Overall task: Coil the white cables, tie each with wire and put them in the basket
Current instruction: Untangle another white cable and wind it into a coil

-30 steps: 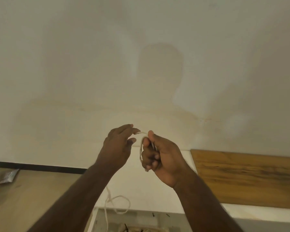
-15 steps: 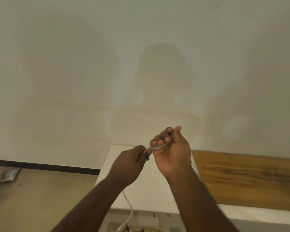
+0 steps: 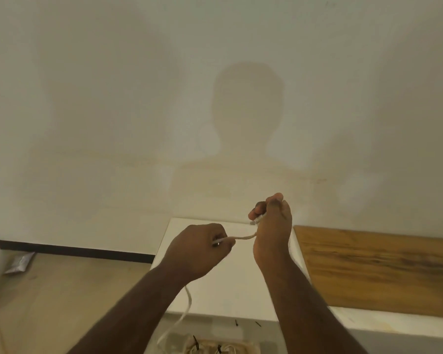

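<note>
Plain off-white wall (image 3: 113, 98) with a soft head-and-shoulders shadow (image 3: 247, 118) on it. Dark skirting (image 3: 74, 250) runs along a tan floor (image 3: 49, 297). White worktop (image 3: 230, 284); wood board (image 3: 384, 269) lies on its right side.

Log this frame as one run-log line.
phase: coiling | left hand: pinches white cable | right hand: grips coil end | slack: hangs toward basket

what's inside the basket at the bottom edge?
The basket is cut off by the frame. Visible inside: pale coiled cables with dark wire ties. How many, or what lies lower, cannot be seen.
</note>
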